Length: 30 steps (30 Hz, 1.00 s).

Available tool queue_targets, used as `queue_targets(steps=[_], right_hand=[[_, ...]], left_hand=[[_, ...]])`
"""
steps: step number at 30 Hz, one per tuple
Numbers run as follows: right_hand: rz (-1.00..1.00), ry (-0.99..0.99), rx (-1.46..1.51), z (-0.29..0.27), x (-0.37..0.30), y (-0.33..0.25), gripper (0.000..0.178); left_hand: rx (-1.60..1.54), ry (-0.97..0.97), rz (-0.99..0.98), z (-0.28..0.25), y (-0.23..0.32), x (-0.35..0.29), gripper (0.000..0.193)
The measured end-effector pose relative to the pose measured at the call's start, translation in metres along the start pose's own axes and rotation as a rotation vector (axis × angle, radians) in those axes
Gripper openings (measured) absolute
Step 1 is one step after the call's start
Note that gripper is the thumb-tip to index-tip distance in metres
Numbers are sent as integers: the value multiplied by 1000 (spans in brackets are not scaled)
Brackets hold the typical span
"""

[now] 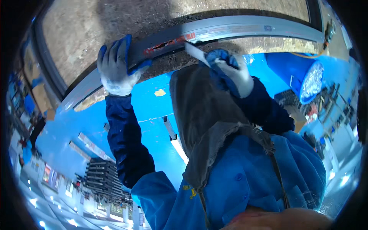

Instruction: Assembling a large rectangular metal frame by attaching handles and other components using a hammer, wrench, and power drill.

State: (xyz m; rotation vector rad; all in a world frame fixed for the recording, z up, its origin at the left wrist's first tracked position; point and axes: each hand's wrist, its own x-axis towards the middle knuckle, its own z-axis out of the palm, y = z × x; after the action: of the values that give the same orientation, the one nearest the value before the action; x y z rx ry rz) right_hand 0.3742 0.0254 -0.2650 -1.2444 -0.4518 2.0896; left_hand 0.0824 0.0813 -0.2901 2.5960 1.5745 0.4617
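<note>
A long grey metal profile (234, 26), partly covered in protective film with red print, lies along the near edge of a worn brown work table (80, 34). My left hand (118, 69), in a white and blue coated glove, rests on the profile with its fingers stretched and thumb apart. Beside it the film shows a dark torn patch (165, 45). My right hand (234, 73), gloved alike, is closed round a flat pale blade-like strip (196, 53). The strip's far end reaches the profile's near edge; its exact kind is unclear.
Dark frame bars (48, 57) stand at the left and right of the table. A blue drum (293, 73) is on the right, near an orange hose (310, 56). Stacked dark profiles (101, 174) stand lower left on the blue floor (73, 134). A grey apron (203, 103) covers my front.
</note>
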Motion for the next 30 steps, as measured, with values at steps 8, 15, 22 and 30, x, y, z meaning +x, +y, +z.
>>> queue_targets(steps=[8,15,22,30], right_hand=[[-95,242,-27,38,12,33,7],[-85,365,-164,46,10,36,6],[-126,366,-205,50,9,27,7],[-36,423,-35,47,7,30,9]], left_hand=[[58,1,-10,20,-13,-14,75],[46,67,48,22,-17,-15,73],[41,124,61,27,-16,-16,74],[53,88,92,24,-15,-11,74]])
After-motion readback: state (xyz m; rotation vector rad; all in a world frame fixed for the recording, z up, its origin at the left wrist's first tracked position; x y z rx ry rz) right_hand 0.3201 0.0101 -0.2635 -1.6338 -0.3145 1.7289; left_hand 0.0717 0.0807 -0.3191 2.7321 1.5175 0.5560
